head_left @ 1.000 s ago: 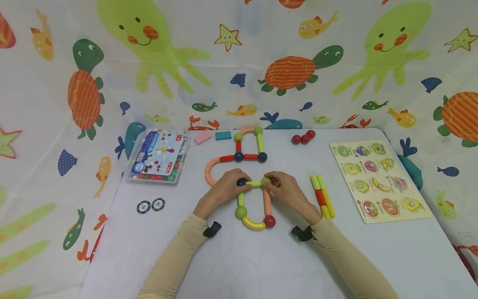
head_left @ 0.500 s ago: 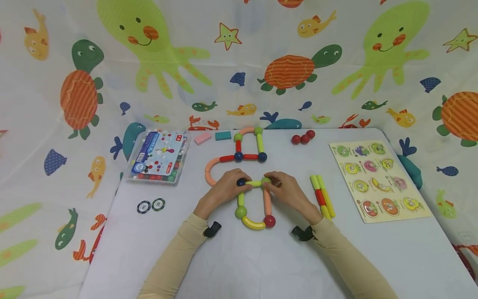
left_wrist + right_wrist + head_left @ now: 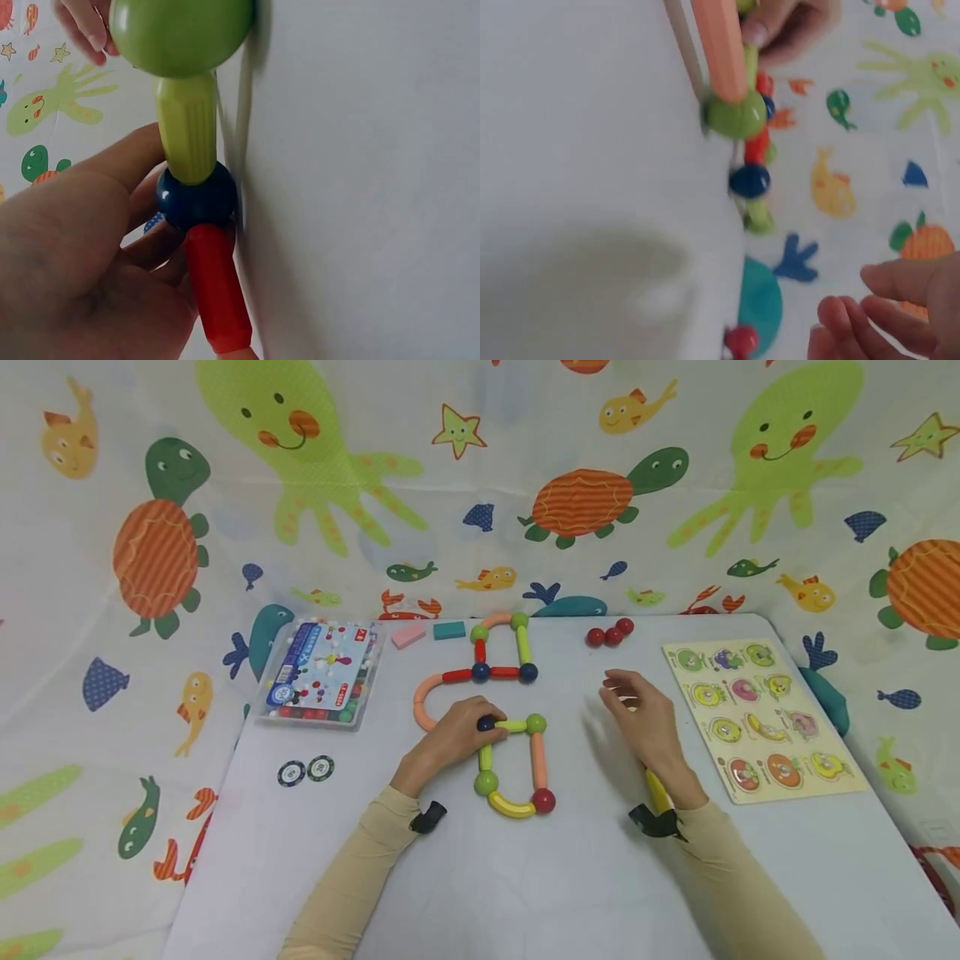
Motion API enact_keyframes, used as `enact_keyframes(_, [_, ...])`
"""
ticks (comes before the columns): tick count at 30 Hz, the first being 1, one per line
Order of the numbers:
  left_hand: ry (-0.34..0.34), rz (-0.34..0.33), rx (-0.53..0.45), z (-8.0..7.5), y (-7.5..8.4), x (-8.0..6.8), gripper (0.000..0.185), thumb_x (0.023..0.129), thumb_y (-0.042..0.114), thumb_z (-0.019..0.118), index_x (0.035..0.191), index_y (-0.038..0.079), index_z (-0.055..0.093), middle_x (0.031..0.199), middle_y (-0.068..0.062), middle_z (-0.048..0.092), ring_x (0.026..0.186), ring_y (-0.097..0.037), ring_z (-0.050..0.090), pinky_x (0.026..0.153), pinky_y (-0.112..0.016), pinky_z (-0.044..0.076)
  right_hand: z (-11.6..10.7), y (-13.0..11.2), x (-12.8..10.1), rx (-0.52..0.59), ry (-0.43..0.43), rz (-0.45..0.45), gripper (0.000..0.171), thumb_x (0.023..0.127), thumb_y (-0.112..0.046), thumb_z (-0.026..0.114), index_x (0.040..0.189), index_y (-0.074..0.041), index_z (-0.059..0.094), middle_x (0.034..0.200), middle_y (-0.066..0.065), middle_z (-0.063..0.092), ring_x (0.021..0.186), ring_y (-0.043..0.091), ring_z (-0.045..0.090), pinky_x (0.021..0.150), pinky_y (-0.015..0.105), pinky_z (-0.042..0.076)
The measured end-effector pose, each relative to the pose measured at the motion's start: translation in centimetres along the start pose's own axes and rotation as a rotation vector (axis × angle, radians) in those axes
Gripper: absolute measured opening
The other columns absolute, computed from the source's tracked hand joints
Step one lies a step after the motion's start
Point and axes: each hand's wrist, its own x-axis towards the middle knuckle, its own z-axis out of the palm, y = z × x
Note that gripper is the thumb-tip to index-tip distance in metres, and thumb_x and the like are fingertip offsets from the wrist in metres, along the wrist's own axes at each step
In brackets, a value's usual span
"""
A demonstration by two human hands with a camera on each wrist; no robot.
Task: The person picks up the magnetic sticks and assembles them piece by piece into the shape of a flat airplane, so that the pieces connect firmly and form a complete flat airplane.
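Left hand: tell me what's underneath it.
From above, the left hand partly covers a dark blue ball. The left wrist view shows a red stick joined to that ball, with an orange piece at its other end, cut off by the frame. Anything else beneath is hidden.

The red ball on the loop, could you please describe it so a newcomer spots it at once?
On the white table, find the loop of rods and balls the left hand holds. At its near right corner, the red ball joins a peach rod to a yellow curved rod. Unlike the red balls clustered by the far edge, it has rods attached.
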Motion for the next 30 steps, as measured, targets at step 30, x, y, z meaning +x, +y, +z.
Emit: enact_keyframes(30, [0.017,-0.001,-0.006,0.0,-0.3,0.2,0.03,0.095,0.03,0.073,0.119,0.013,0.073,0.112,-0.001,0.068,0.105,-0.016,0.062,0.099,-0.035,0.052,-5.4,5.3,-5.0,-0.301,-0.297,0.286,0.041,0.096,-0.02,0.066,0.125,0.009,0.061,0.114,0.027,0.067,0.097,0.037,0.065,0.067,0.032,0.054])
